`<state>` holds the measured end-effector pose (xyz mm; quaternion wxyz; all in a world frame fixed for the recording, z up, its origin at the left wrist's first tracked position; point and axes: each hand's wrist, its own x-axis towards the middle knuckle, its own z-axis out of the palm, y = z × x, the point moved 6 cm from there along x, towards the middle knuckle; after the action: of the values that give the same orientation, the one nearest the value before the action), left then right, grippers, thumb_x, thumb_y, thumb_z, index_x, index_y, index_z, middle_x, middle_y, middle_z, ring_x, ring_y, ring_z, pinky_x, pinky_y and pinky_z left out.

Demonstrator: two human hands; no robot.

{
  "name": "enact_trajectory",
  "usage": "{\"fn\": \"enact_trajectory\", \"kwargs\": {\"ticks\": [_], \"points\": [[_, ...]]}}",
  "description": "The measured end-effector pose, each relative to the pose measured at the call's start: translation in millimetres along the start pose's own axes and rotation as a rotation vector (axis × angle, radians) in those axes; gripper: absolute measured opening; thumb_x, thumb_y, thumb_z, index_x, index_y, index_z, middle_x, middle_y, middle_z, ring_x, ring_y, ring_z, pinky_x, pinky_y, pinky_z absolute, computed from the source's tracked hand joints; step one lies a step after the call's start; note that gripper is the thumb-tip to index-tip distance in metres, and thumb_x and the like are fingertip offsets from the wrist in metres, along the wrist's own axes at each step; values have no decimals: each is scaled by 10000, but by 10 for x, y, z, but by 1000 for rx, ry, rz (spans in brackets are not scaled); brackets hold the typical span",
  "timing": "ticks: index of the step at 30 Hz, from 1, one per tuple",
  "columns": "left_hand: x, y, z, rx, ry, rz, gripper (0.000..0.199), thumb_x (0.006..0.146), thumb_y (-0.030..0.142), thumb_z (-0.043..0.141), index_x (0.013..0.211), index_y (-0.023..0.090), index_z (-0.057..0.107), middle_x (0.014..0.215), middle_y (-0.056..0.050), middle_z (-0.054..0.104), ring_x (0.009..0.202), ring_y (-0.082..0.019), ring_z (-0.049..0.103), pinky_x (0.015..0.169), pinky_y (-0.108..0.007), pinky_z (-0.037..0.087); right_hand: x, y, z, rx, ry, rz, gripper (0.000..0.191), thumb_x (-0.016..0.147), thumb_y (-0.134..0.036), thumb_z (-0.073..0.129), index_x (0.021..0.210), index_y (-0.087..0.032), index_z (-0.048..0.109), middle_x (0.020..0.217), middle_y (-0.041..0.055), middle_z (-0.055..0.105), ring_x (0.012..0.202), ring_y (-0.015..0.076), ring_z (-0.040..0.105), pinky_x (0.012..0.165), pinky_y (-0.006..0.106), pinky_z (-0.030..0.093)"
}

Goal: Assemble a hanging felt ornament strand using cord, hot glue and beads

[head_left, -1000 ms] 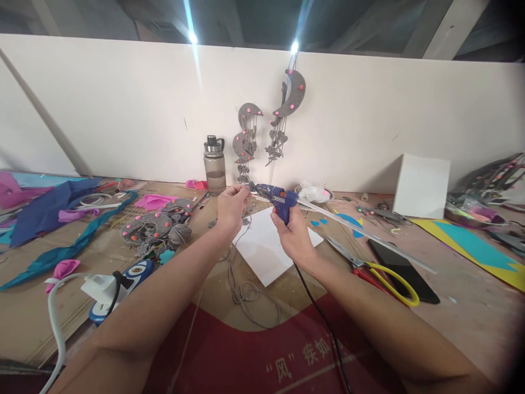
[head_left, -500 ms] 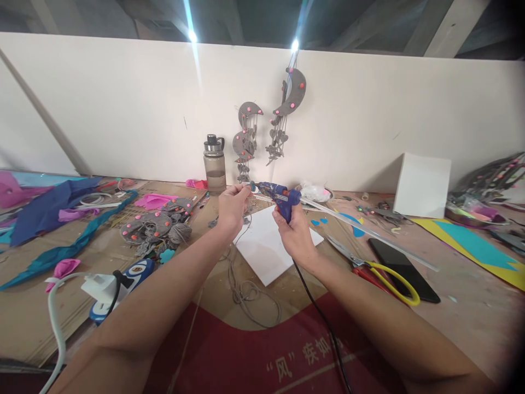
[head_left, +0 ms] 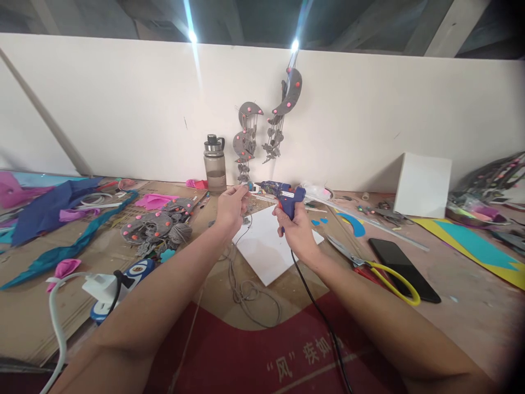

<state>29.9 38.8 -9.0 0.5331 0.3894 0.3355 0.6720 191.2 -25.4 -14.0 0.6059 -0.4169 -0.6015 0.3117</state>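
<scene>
My right hand (head_left: 296, 224) is wrapped round the handle of a blue glue gun (head_left: 287, 200), whose nozzle points left and from whose back a long clear glue stick (head_left: 361, 219) sticks out. Just left of the nozzle, my left hand (head_left: 232, 207) pinches something too small to make out at its fingertips. Below both hands lies a white square board (head_left: 264, 249). Grey cord (head_left: 246, 295) is looped on the cardboard beside it.
A water bottle (head_left: 215, 167) stands by the wall, near hanging grey moon ornaments (head_left: 249, 145). Scissors (head_left: 369, 265) and a black phone (head_left: 404, 269) lie at the right. On the left are a power strip (head_left: 137, 271), felt-covered shapes (head_left: 153, 227) and teal cloth (head_left: 77, 249).
The glue gun in my right hand has shifted slightly right and down, its nozzle now farther from my left fingertips. The right-hand hanging ornament has swung and turned a little.
</scene>
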Motion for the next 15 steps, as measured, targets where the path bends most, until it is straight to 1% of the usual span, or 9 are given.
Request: {"fn": "enact_trajectory", "kwargs": {"ticks": [1, 3, 5, 7, 9, 11, 12, 15], "points": [[13, -7, -16, -9, 4, -12, 212, 653, 247, 710, 653, 145, 525, 636, 13, 553, 415, -19, 290, 396, -216, 118, 21, 32, -11, 60, 12, 50, 274, 802, -377, 561, 1010, -245, 441, 891, -1, 586, 594, 106, 474, 429, 223, 441], [30, -12, -45, -20, 17, -29, 216, 647, 257, 715, 668, 147, 531, 645, 14, 560, 414, -18, 294, 392, -213, 114, 82, 104, -52, 131, 26, 130, 282, 775, -372, 584, 967, -239, 424, 880, -7, 606, 556, 90, 453, 416, 218, 448], [30, -3, -54, -19, 28, -31, 220, 636, 265, 722, 681, 151, 540, 642, 17, 559, 419, -22, 305, 393, -211, 120, 162, 206, -128, 91, 20, 218, 261, 762, -356, 584, 934, -225, 437, 868, 5, 628, 527, 86, 452, 443, 241, 473], [11, 19, -35, 4, 27, -12, 214, 631, 272, 725, 687, 154, 556, 637, 17, 556, 435, -30, 322, 399, -212, 128, 237, 343, -235, -105, -15, 331, 204, 761, -344, 574, 877, -200, 489, 825, 34, 645, 505, 96, 474, 472, 267, 475], [-18, 45, -5, 62, 27, 26, 205, 632, 287, 729, 689, 158, 581, 638, 17, 559, 466, -42, 349, 413, -213, 157, 300, 464, -350, -437, -83, 388, 184, 739, -349, 605, 763, -182, 533, 749, 64, 651, 526, 129, 525, 490, 274, 449], [-49, 71, 24, 137, 37, 82, 187, 645, 304, 727, 689, 162, 612, 643, 17, 564, 512, -58, 391, 447, -212, 226, 347, 550, -418, -734, -171, 363, 218, 723, -376, 636, 669, -185, 544, 676, 78, 648, 570, 173, 575, 512, 282, 430], [-63, 81, 38, 171, 38, 112, 176, 656, 308, 723, 690, 165, 627, 647, 17, 567, 540, -68, 414, 476, -214, 267, 358, 588, -438, -825, -202, 346, 240, 721, -390, 643, 634, -189, 543, 649, 84, 645, 596, 193, 595, 528, 289, 427], [-98, 113, 74, 251, 19, 207, 144, 692, 308, 703, 689, 172, 655, 669, 10, 579, 634, -100, 479, 589, -227, 362, 356, 660, -474, -959, -223, 306, 323, 742, -436, 629, 556, -195, 518, 656, 128, 647, 699, 251, 634, 607, 331, 445]]}}
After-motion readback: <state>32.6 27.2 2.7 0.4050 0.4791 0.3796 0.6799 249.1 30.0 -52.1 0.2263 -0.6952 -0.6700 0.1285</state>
